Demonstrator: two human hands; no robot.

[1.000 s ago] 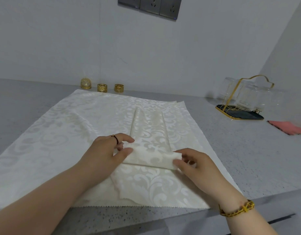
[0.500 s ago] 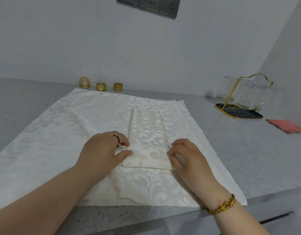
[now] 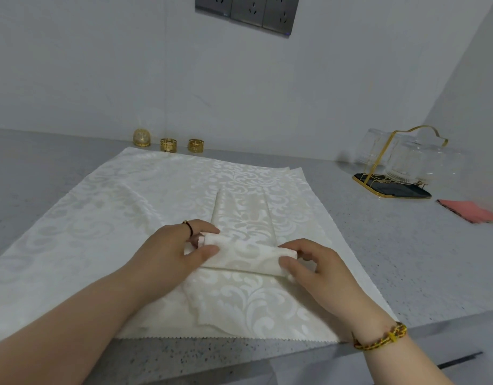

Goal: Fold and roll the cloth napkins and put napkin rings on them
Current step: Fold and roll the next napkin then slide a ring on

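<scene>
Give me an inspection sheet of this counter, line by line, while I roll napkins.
Surface: grey speckled countertop, flat white damask cloths spread over it.
Job's things: folded napkin, near end rolled up; two gold napkin rings and a rounded gold piece by the wall.
Clutter: glasses on a gold-handled tray, pink cloth, both far right.
Hands: left hand and right hand each grip one end of the roll.
Cables: nothing seen.
Surroundings: white wall, socket panel above.
</scene>
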